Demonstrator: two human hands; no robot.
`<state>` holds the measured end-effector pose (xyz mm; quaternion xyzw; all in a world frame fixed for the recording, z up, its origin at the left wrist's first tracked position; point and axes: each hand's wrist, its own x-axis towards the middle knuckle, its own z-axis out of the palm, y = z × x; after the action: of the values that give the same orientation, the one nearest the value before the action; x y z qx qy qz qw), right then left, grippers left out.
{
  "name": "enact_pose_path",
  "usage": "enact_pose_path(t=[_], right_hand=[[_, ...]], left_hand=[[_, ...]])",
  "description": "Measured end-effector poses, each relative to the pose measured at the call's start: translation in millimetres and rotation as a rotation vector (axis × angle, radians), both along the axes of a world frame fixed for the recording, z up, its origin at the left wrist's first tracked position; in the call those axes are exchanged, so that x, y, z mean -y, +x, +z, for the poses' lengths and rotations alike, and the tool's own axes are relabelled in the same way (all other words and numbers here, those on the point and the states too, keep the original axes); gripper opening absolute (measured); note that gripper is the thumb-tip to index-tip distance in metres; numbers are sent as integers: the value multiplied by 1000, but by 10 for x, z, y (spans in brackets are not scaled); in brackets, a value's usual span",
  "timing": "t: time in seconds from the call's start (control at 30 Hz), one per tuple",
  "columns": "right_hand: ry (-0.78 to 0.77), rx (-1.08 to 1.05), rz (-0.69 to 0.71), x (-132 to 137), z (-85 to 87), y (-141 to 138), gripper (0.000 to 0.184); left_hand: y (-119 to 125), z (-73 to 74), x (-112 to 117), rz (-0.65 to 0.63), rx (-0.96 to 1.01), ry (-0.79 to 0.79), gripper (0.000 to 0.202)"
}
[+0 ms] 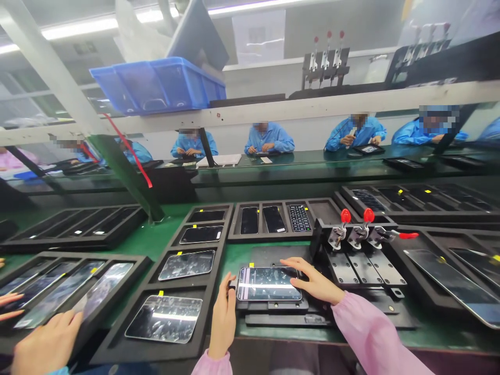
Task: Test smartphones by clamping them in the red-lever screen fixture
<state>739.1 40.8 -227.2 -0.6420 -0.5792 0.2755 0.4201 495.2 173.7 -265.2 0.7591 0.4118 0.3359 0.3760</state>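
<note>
- A glossy, dark, rounded-rectangle glass phone (269, 284), with a small yellow tab (252, 265) at its far edge, is laid on a flat black fixture (281, 319) by the near edge of the smooth green worktop (269, 332).
- Its right end is covered by the right hand (314, 281), grip spread apart; its left end is flanked by the left hand (224, 312), whose grip cannot be judged.
- The phone could be skewed by uneven pressure, or its glass smudged by bare fingertips.
- The loose pink fabric sleeve (367, 323) could be snagged on the silvery metal toggle clamps (357, 238).
- Rectangular pockets are formed in the matte black tray (164, 352).
</note>
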Motion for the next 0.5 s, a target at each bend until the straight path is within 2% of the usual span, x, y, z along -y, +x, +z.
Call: enact_pose_path(t=[0.33,0.43,0.5], right_hand=[[1,63,6,12,-2,16,45],[39,124,-51,-42,70,-102,52],[49,175,-50,-148,139,-240,68]], left_hand=[[-16,16,2,-72,36,-45,43],[-19,7,3,-85,44,-67,43],[-19,1,4,-93,50,-76,44]])
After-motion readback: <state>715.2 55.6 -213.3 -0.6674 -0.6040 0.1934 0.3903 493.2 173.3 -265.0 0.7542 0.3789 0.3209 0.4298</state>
